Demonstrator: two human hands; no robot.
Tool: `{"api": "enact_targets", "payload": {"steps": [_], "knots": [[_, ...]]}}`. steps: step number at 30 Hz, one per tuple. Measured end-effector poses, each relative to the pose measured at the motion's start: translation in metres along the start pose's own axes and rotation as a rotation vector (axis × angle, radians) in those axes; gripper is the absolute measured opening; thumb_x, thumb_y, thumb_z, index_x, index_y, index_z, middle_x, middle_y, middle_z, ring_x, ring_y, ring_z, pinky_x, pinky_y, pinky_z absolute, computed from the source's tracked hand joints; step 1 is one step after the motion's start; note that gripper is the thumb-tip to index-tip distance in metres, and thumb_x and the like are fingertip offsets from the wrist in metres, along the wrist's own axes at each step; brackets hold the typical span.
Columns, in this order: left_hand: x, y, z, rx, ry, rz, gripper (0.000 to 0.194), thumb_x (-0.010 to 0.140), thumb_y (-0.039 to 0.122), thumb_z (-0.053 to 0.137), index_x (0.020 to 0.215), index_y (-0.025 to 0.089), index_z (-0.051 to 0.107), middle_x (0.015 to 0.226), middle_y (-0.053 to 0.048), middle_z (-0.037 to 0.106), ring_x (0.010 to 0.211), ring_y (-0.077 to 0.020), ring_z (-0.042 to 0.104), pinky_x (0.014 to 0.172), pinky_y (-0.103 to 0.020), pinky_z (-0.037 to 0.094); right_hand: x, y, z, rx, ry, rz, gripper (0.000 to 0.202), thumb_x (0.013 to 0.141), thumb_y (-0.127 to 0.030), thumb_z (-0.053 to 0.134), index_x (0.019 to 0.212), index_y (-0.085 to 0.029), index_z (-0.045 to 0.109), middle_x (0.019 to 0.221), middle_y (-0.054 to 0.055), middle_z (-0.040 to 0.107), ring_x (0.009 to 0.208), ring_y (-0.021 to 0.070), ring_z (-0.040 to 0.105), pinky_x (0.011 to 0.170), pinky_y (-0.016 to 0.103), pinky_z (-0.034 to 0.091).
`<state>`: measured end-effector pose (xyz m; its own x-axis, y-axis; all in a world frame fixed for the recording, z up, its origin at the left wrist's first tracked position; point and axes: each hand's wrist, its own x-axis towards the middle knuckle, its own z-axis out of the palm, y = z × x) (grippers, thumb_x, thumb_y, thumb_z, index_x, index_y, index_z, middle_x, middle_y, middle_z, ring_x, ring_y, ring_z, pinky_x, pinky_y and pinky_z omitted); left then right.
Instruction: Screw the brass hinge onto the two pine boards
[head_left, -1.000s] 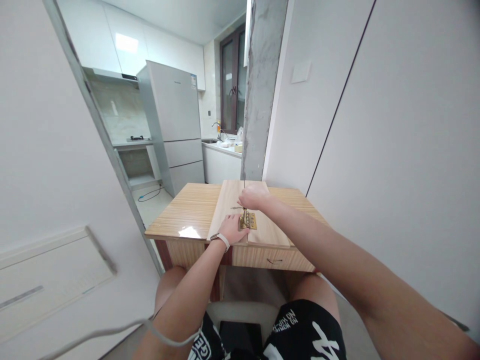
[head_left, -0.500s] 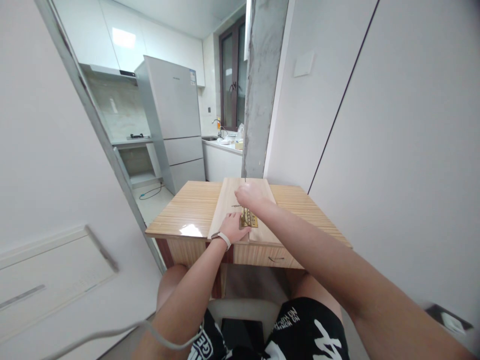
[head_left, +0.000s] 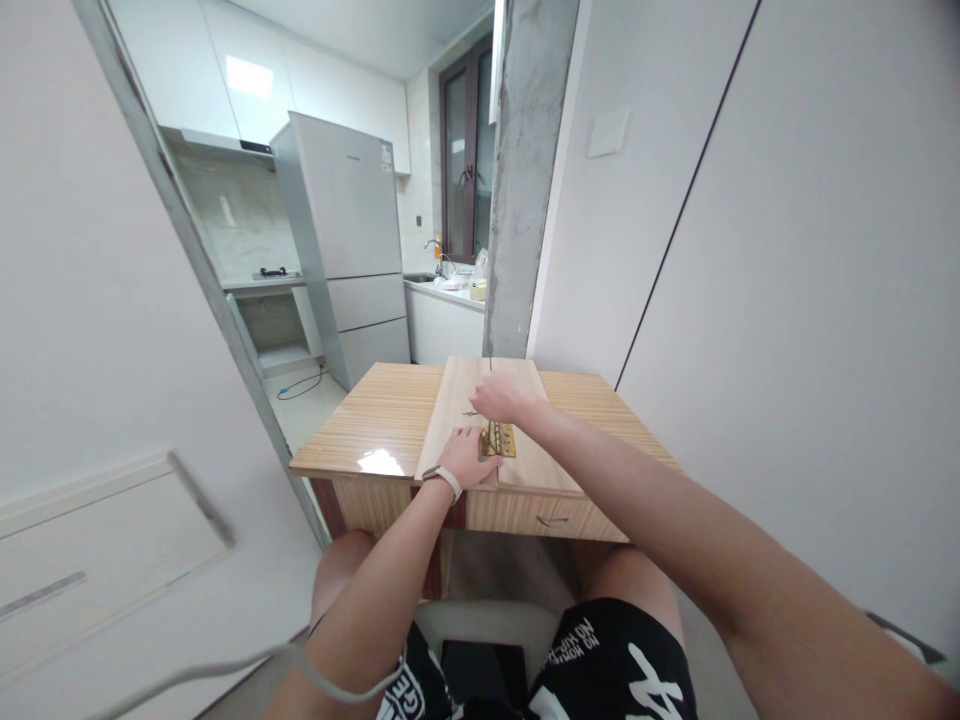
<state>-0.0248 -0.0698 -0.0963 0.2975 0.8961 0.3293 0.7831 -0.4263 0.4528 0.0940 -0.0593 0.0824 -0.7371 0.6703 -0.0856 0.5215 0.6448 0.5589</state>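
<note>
A brass-coloured hinge (head_left: 501, 440) lies across the seam between two pale wooden boards (head_left: 531, 462) on the small desk. My left hand (head_left: 463, 456) rests flat on the left board, fingers stretched forward and thumb near the hinge's lower edge. A watch with a light strap (head_left: 442, 478) is on that wrist. Just above the hinge, my right hand (head_left: 502, 398) is closed in a fist; what it grips is hidden by the fingers. A few small dark pieces, too small to name, lie on the left board beside the fist.
The boards lie on a striped wood-grain desk (head_left: 375, 420) with a drawer (head_left: 517, 510) at its front. A wall (head_left: 787, 330) stands close on the right. Beyond the desk is a kitchen with a grey refrigerator (head_left: 352, 220). A pale cable (head_left: 225, 662) crosses the lower left.
My right fist has shifted slightly right and towards me, and its forearm has changed angle a little. My left hand stays in the same place beside the hinge.
</note>
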Motion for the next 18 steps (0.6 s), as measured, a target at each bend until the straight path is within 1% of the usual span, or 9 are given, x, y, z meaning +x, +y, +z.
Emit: {"api": "enact_targets", "payload": {"steps": [4, 8, 12, 16, 18], "knots": [[0.001, -0.001, 0.000, 0.004, -0.019, 0.003, 0.060, 0.086, 0.056, 0.072, 0.132, 0.021, 0.058, 0.136, -0.015, 0.065, 0.130, -0.0353, 0.054, 0.113, -0.045, 0.040, 0.006, -0.004, 0.001, -0.008, 0.021, 0.041, 0.028, 0.096, -0.016, 0.056, 0.105, -0.012, 0.082, 0.103, 0.023, 0.078, 0.102, 0.0288, 0.076, 0.084, 0.038, 0.054], [0.001, -0.003, 0.002, 0.010, -0.009, 0.003, 0.060, 0.086, 0.055, 0.072, 0.133, 0.020, 0.057, 0.135, -0.015, 0.065, 0.131, -0.0346, 0.053, 0.112, -0.044, 0.041, 0.012, -0.005, 0.001, 0.010, 0.022, 0.074, 0.028, 0.095, -0.016, 0.057, 0.108, -0.010, 0.081, 0.105, 0.024, 0.077, 0.103, 0.0286, 0.075, 0.087, 0.039, 0.054], [0.002, -0.004, 0.003, 0.012, -0.012, 0.009, 0.060, 0.085, 0.055, 0.072, 0.133, 0.020, 0.058, 0.134, -0.015, 0.065, 0.130, -0.0351, 0.054, 0.112, -0.045, 0.041, 0.016, -0.007, 0.001, 0.046, 0.024, 0.149, 0.028, 0.095, -0.018, 0.058, 0.111, -0.009, 0.080, 0.106, 0.026, 0.077, 0.107, 0.0292, 0.074, 0.089, 0.040, 0.055], [0.001, -0.003, 0.002, 0.007, -0.015, 0.004, 0.061, 0.086, 0.055, 0.073, 0.134, 0.020, 0.058, 0.134, -0.015, 0.065, 0.131, -0.0350, 0.053, 0.112, -0.045, 0.041, 0.018, -0.008, -0.003, 0.089, -0.013, 0.227, 0.031, 0.095, -0.023, 0.059, 0.114, -0.009, 0.079, 0.107, 0.026, 0.076, 0.108, 0.0297, 0.073, 0.090, 0.039, 0.056], [0.001, -0.003, 0.001, 0.004, -0.013, 0.009, 0.060, 0.086, 0.055, 0.072, 0.133, 0.020, 0.058, 0.133, -0.015, 0.065, 0.130, -0.0350, 0.054, 0.111, -0.045, 0.041, 0.018, -0.010, -0.008, 0.109, -0.034, 0.238, 0.033, 0.095, -0.025, 0.060, 0.117, -0.009, 0.078, 0.109, 0.027, 0.076, 0.109, 0.0299, 0.073, 0.091, 0.040, 0.056]]}}
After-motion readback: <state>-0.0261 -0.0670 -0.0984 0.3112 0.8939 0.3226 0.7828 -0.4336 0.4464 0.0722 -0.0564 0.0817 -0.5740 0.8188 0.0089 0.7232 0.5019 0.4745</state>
